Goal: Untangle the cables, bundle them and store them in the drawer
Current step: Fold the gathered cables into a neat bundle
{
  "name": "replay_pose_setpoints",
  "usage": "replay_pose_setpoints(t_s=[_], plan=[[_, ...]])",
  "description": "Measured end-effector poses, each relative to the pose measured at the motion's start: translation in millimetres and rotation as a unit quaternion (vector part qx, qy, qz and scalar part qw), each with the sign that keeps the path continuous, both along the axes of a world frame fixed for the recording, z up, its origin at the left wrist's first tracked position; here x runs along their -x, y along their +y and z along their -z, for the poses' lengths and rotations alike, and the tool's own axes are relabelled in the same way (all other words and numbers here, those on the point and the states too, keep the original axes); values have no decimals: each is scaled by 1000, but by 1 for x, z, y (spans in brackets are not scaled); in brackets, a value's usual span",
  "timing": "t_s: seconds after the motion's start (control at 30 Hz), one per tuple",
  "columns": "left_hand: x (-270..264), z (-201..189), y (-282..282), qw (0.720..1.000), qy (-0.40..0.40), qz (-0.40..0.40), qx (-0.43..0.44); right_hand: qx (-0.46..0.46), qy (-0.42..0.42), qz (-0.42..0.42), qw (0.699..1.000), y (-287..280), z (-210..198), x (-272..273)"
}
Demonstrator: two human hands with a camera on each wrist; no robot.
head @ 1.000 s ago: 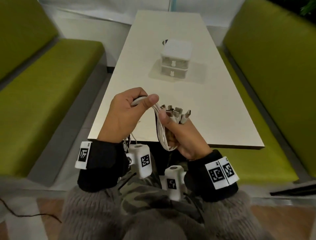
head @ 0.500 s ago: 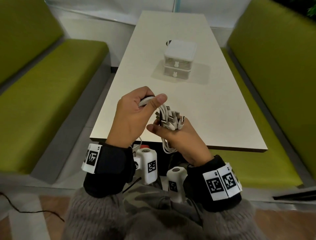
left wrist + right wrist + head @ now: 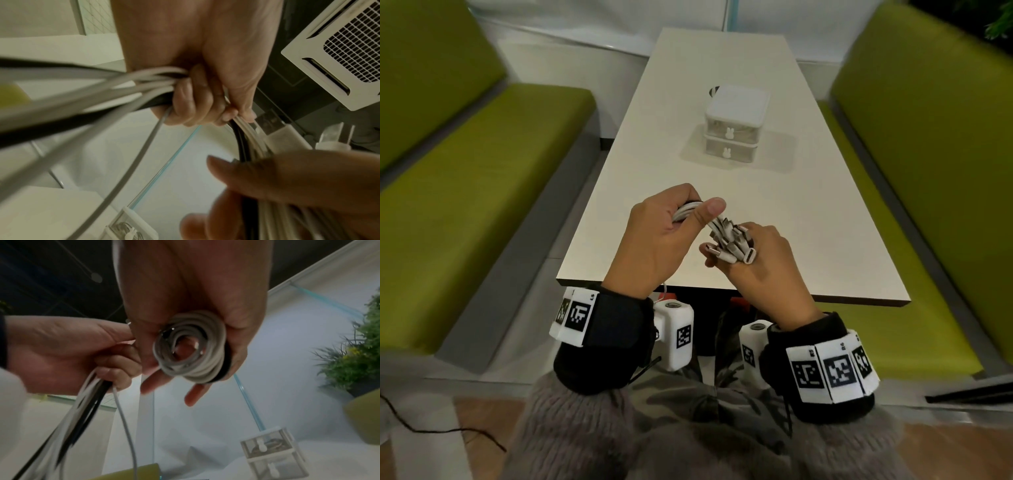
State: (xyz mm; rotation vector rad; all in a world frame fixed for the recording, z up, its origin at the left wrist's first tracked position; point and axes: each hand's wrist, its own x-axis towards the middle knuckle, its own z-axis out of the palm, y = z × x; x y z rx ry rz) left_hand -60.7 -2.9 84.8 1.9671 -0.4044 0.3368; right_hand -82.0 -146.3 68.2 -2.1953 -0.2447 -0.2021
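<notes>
Several white cables and a black one [image 3: 729,245] are gathered into a bundle between my hands, above the table's near edge. My left hand [image 3: 671,233] grips the cable strands [image 3: 156,81], fingers curled round them and thumb pressed on top. My right hand [image 3: 756,260] holds the coiled part [image 3: 191,352], fingers wrapped round the loops, and the plug ends [image 3: 743,253] fan out over its fingers. A USB plug [image 3: 273,128] sticks out beside my left thumb. Loose strands [image 3: 86,402] trail down from my left hand. The small white two-drawer unit [image 3: 734,126] stands mid-table, both drawers shut.
The long white table [image 3: 825,240] runs away from me between two green benches [image 3: 465,178], [image 3: 928,154]. A thin black cord [image 3: 431,428] lies on the floor at lower left. A potted plant [image 3: 359,345] stands at the right.
Both hands have come up and forward over the table edge. The loop that hung below my right hand is now wound into the coil, and the plug ends have turned towards me.
</notes>
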Motion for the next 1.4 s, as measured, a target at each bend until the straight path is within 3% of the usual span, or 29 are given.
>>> replay_pose_setpoints(t_s=[0.13,0.3,0.37,0.5,0.67,0.77,0.93,1.03,1.17,1.27,1.4], plan=[[1,-1,-1,1000,-7,12,-26,74,-44,11,996,-3,-4,2],[2,0,-2,999,-15,9,-35,71,-46,16,996,-3,-6,3],[2,-1,-3,999,-17,8,-35,40,-26,21,999,-1,-4,4],[1,-1,-2,999,-28,9,-43,-160,68,48,984,5,1,3],[0,1,-2,999,-30,7,-44,-27,34,38,998,2,1,0],[2,-2,-5,999,-22,11,-36,-97,62,-5,993,1,4,-1],[-1,-3,-6,999,3,37,19,-368,152,-17,917,8,5,4],[-2,4,-4,983,90,117,105,-411,192,16,891,5,0,1],[3,27,-5,970,149,166,98,-464,171,23,869,-5,-8,3],[9,45,-6,958,194,181,109,-495,160,40,853,-7,-9,5],[12,44,-8,954,212,140,159,-527,172,63,830,-5,-5,-1]])
